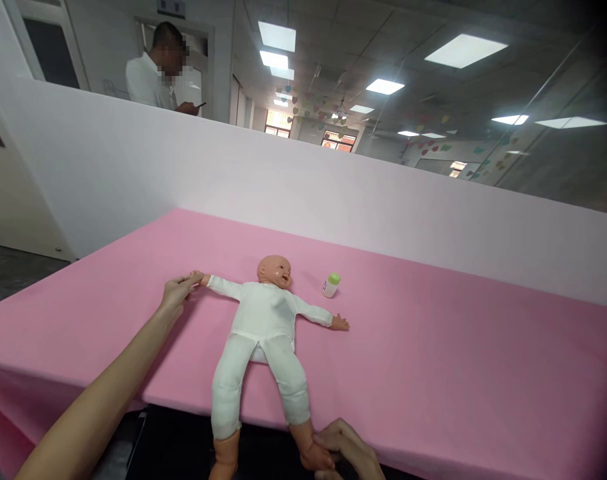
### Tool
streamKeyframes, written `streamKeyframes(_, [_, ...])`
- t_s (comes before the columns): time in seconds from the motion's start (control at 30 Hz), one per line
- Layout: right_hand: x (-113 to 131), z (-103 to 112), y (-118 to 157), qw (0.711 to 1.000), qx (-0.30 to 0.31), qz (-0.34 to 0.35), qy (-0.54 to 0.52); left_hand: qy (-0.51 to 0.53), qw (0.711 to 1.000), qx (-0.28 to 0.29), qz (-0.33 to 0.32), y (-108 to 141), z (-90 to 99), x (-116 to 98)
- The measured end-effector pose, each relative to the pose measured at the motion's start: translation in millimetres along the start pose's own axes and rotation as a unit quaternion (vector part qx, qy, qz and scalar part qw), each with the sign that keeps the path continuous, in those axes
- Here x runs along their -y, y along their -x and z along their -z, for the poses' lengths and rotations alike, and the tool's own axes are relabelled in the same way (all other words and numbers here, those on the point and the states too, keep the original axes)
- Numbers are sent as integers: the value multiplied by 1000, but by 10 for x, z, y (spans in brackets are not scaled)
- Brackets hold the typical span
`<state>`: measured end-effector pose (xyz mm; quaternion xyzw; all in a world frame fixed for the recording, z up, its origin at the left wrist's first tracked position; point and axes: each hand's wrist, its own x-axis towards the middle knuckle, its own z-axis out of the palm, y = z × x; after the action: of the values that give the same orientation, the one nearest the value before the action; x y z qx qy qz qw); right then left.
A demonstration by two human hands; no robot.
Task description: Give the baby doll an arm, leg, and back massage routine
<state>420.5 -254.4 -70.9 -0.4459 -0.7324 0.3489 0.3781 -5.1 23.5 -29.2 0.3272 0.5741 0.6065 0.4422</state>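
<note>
A green-capped bottle [331, 285] rests on the pink table [483, 347]; a person [148, 83] beyond holds a phone [201, 104].

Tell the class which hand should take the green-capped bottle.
Right, probably: the right hand sits on the bottle's side of the doll; the left hand would have to cross it.

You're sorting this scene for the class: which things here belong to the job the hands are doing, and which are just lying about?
Part of the job:
left hand, its fingers on the baby doll's hand
right hand, around the doll's lower leg

Just lying about:
small bottle with a green top
pink-covered table
person with a phone
</note>
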Motion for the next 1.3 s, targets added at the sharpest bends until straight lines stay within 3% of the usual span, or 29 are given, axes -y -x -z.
streamKeyframes(0.1, [233, 21, -189, 998, -61, 1, -2, -25, 996, 12, -80, 133, -229, -149])
streamKeyframes(0.23, [527, 58, -654, 992, -123, -14, -4, -77, 975, 51, -201, 427, -710, -348])
streamKeyframes(0.37, [505, -56, -1157, 990, -136, -31, -16, -176, 948, 101, -247, 745, -1131, -283])
streamKeyframes(0.47, [409, -176, -1405, 987, -149, -39, -46, -231, 929, 113, -266, 900, -1267, -135])
streamKeyframes(0.53, [399, -201, -1455, 984, -156, -47, -72, -231, 927, 116, -272, 929, -1251, -73])
streamKeyframes(0.63, [511, -94, -1322, 983, -145, -66, -94, -181, 942, 122, -256, 821, -1070, -95])
streamKeyframes(0.7, [624, 49, -1109, 985, -124, -73, -97, -133, 957, 99, -238, 657, -866, -159])
streamKeyframes(0.8, [699, 235, -690, 992, -62, -71, -82, -98, 972, 14, -212, 375, -508, -227])
streamKeyframes(0.87, [629, 269, -418, 995, -13, -69, -65, -90, 979, -31, -178, 236, -294, -207])
streamKeyframes(0.97, [401, 183, -124, 996, 10, -79, -47, -46, 995, -43, -79, 146, -92, -96])
streamKeyframes(1.03, [270, 99, -32, 995, -5, -87, -43, -18, 998, -45, -29, 143, -53, -25])
streamKeyframes(1.1, [227, 50, -25, 995, -24, -87, -49, -15, 998, -52, -30, 165, -82, -6])
streamKeyframes(1.3, [544, 121, -403, 993, -98, -54, -28, -59, 980, -15, -188, 391, -448, -274])
